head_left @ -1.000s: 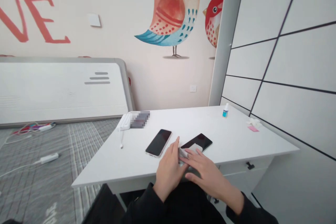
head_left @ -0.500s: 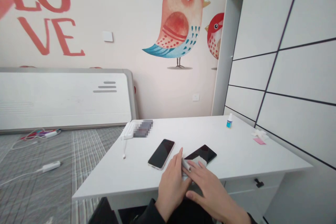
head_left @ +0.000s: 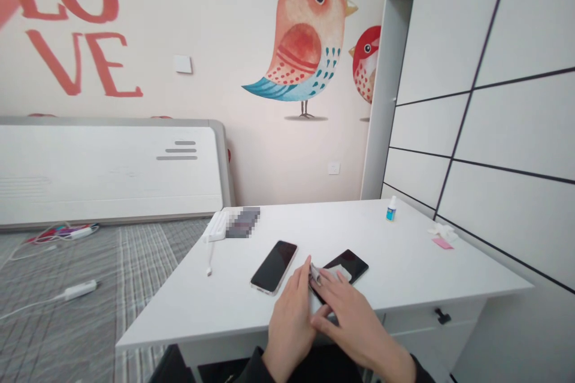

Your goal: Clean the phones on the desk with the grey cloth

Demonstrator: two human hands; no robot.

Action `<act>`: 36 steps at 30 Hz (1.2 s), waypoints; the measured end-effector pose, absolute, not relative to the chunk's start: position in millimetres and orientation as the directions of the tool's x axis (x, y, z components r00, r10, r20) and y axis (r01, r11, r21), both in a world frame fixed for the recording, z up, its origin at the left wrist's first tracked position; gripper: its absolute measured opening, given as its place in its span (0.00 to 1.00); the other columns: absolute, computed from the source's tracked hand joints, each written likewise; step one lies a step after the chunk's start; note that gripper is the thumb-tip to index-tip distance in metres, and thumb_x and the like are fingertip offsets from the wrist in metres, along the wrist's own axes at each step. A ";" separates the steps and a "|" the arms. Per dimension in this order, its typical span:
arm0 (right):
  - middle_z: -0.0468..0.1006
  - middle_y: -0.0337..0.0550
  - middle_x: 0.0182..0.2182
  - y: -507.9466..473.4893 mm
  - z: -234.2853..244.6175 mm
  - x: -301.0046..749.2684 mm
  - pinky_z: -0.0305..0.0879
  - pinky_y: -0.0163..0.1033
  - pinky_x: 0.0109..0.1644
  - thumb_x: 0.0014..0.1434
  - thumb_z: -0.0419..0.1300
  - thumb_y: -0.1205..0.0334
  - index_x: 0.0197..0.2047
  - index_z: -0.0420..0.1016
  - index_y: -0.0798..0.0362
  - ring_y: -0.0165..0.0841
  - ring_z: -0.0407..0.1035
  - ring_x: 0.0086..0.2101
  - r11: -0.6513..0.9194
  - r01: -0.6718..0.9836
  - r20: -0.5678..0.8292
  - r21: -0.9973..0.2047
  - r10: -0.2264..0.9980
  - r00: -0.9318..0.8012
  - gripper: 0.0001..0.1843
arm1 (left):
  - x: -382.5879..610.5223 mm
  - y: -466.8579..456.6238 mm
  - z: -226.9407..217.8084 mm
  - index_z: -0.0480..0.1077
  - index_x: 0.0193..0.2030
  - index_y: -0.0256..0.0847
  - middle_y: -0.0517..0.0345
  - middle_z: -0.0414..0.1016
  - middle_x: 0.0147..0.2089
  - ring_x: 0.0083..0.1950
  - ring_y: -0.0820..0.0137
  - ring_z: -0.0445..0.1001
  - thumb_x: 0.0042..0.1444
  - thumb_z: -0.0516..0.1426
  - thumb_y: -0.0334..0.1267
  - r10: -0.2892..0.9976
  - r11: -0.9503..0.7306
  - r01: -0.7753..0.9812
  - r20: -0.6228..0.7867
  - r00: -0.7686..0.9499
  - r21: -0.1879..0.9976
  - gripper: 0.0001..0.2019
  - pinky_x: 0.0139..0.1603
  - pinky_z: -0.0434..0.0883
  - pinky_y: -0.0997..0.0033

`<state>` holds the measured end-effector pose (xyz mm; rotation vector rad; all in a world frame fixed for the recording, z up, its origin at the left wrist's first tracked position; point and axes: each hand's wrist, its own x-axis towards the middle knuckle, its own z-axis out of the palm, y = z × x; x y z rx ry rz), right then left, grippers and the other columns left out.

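A black phone (head_left: 356,264) lies at a slant near the table's front edge, its near part covered by my hands. Over its screen is a crumpled light-grey cloth (head_left: 344,273). My right hand (head_left: 353,314) presses this cloth down with its fingers, and a fold of it sticks up between the two hands. Along the phone's left side rests my left hand (head_left: 291,317), fingers straight and close together; its thumb is hidden. A second phone (head_left: 275,266), dark-screened with a pale edge, lies face up just left of my left hand.
On the white table (head_left: 179,305) stand a small blue-and-white bottle (head_left: 391,209) and, farther right, white tissue (head_left: 444,231) with a pink slip (head_left: 442,243). A white power strip (head_left: 216,226) with a cable lies at the back left. A wardrobe (head_left: 503,114) borders the right side.
My right hand has shifted slightly left and up over the phone with the cloth. My left hand stays by the phone's side. The view has tilted a little.
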<state>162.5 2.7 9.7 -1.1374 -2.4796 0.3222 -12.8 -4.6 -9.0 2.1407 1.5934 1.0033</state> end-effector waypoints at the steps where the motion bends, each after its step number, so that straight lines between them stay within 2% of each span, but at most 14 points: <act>1: 0.57 0.45 0.72 -6.0 6.8 165.3 0.44 0.59 0.75 0.68 0.51 0.36 0.74 0.57 0.45 0.46 0.51 0.71 0.660 0.649 0.255 -0.379 0.749 -0.612 0.38 | -12.9 -5.1 -8.7 0.48 0.75 0.40 0.42 0.62 0.72 0.72 0.57 0.62 0.58 0.57 0.39 0.919 -0.354 0.717 0.367 0.146 0.600 0.39 0.70 0.62 0.53; 5: 0.57 0.38 0.72 -10.9 -2.9 205.7 0.44 0.62 0.75 0.70 0.49 0.39 0.73 0.57 0.37 0.44 0.51 0.71 0.617 0.677 0.231 -0.400 0.783 -0.577 0.32 | -11.0 -7.4 -3.9 0.47 0.76 0.43 0.43 0.63 0.71 0.71 0.55 0.63 0.57 0.60 0.39 0.921 -0.342 0.726 0.367 0.132 0.596 0.42 0.69 0.64 0.53; 7: 0.59 0.39 0.71 5.4 -2.3 222.9 0.43 0.63 0.75 0.71 0.46 0.39 0.72 0.59 0.40 0.44 0.52 0.70 0.552 0.750 0.232 -0.364 0.834 -0.501 0.31 | -9.9 -8.0 -1.6 0.47 0.76 0.42 0.43 0.62 0.71 0.71 0.55 0.63 0.56 0.62 0.39 0.928 -0.325 0.738 0.351 0.127 0.592 0.44 0.70 0.63 0.54; 11: 0.61 0.49 0.70 36.2 8.4 209.0 0.46 0.63 0.74 0.71 0.45 0.38 0.72 0.61 0.51 0.47 0.54 0.70 0.461 0.841 0.267 -0.285 0.880 -0.392 0.36 | -9.5 -6.8 -2.3 0.48 0.76 0.40 0.42 0.63 0.71 0.71 0.54 0.64 0.56 0.63 0.39 0.930 -0.312 0.754 0.347 0.118 0.578 0.44 0.70 0.63 0.53; 16: 0.58 0.49 0.71 11.5 12.3 158.2 0.44 0.58 0.75 0.67 0.50 0.34 0.73 0.58 0.53 0.47 0.51 0.71 0.605 0.734 0.262 -0.309 0.796 -0.546 0.41 | -11.9 -3.4 -9.0 0.48 0.75 0.42 0.42 0.62 0.71 0.71 0.56 0.64 0.59 0.60 0.38 0.903 -0.372 0.742 0.401 0.152 0.557 0.39 0.70 0.64 0.53; 18: 0.55 0.46 0.72 -3.9 7.6 162.6 0.44 0.57 0.76 0.68 0.50 0.35 0.74 0.55 0.51 0.45 0.49 0.71 0.650 0.681 0.259 -0.338 0.759 -0.597 0.40 | -11.8 -3.3 -9.9 0.46 0.75 0.44 0.44 0.63 0.69 0.70 0.56 0.65 0.59 0.60 0.39 0.903 -0.371 0.745 0.402 0.151 0.554 0.40 0.67 0.67 0.53; 20: 0.54 0.42 0.72 -8.6 2.2 183.7 0.44 0.58 0.75 0.70 0.49 0.37 0.74 0.54 0.46 0.43 0.49 0.71 0.651 0.664 0.251 -0.369 0.757 -0.603 0.37 | -10.8 -4.0 -8.9 0.43 0.76 0.48 0.45 0.60 0.71 0.69 0.55 0.67 0.58 0.62 0.39 0.909 -0.348 0.757 0.396 0.128 0.553 0.43 0.63 0.71 0.54; 23: 0.58 0.42 0.71 8.1 -2.2 220.7 0.46 0.60 0.74 0.72 0.46 0.40 0.72 0.58 0.42 0.43 0.52 0.71 0.569 0.729 0.261 -0.380 0.822 -0.506 0.31 | -8.4 -5.8 -4.7 0.42 0.76 0.49 0.45 0.52 0.75 0.69 0.52 0.66 0.57 0.64 0.40 0.914 -0.326 0.774 0.390 0.112 0.543 0.46 0.63 0.71 0.53; 27: 0.61 0.51 0.70 37.0 0.5 218.1 0.48 0.62 0.73 0.73 0.43 0.41 0.72 0.61 0.51 0.46 0.54 0.70 0.466 0.833 0.319 -0.297 0.871 -0.374 0.34 | -6.7 -6.9 0.4 0.42 0.76 0.45 0.43 0.59 0.71 0.70 0.52 0.64 0.57 0.65 0.41 0.914 -0.336 0.782 0.383 0.135 0.525 0.46 0.66 0.68 0.52; 29: 0.62 0.52 0.69 35.1 3.7 194.4 0.48 0.63 0.73 0.71 0.46 0.39 0.72 0.61 0.53 0.48 0.54 0.70 0.501 0.824 0.341 -0.266 0.848 -0.406 0.36 | -7.2 -6.4 0.4 0.42 0.76 0.45 0.43 0.60 0.71 0.70 0.52 0.63 0.58 0.64 0.40 0.909 -0.347 0.775 0.392 0.141 0.527 0.46 0.66 0.68 0.52; 32: 0.61 0.52 0.70 12.4 6.7 166.7 0.47 0.60 0.74 0.68 0.49 0.35 0.72 0.61 0.53 0.47 0.53 0.70 0.634 0.722 0.326 -0.276 0.769 -0.550 0.39 | -8.8 -5.5 -1.7 0.41 0.76 0.44 0.42 0.60 0.71 0.70 0.53 0.64 0.59 0.62 0.38 0.900 -0.375 0.766 0.403 0.166 0.523 0.44 0.64 0.70 0.54; 34: 0.60 0.48 0.70 -1.7 6.7 169.5 0.47 0.59 0.74 0.68 0.49 0.35 0.72 0.59 0.50 0.44 0.52 0.70 0.685 0.660 0.302 -0.309 0.729 -0.614 0.38 | -9.2 -5.6 -2.3 0.41 0.76 0.43 0.42 0.59 0.71 0.70 0.53 0.64 0.60 0.62 0.39 0.897 -0.381 0.772 0.406 0.174 0.509 0.44 0.64 0.70 0.54; 36: 0.59 0.42 0.71 -3.8 5.9 189.3 0.47 0.58 0.75 0.70 0.47 0.37 0.73 0.57 0.45 0.42 0.51 0.71 0.675 0.658 0.281 -0.335 0.738 -0.614 0.35 | -8.7 -6.2 -1.6 0.42 0.76 0.44 0.43 0.59 0.71 0.70 0.53 0.64 0.59 0.63 0.41 0.897 -0.374 0.782 0.409 0.168 0.499 0.45 0.64 0.70 0.53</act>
